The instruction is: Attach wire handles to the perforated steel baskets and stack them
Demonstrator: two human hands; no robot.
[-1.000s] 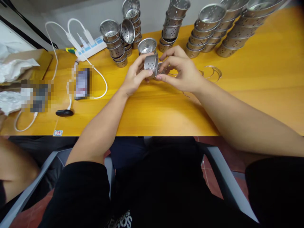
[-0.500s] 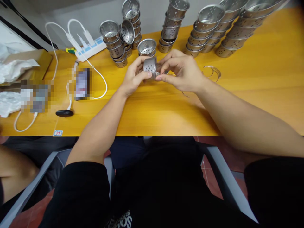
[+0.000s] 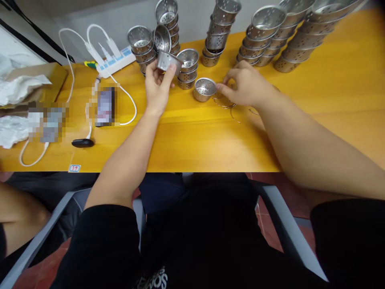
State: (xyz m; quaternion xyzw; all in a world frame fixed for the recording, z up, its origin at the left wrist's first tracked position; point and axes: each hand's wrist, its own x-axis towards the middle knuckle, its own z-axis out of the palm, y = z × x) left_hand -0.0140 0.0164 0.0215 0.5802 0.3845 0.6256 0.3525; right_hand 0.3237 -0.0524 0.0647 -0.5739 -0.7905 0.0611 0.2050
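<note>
In the upper centre, the left hand (image 3: 157,91) pinches a tilted, tapered silver metal cup (image 3: 165,61); the right hand (image 3: 248,83), fingers curled, whether pinching anything I cannot tell, is nearer the upright, round, perforated silver metal cup (image 3: 202,94) just left of it

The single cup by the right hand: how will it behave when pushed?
The cup looks like thin metal, so probably stiff and light. It narrows toward the base, so a high push might tip it.
</note>
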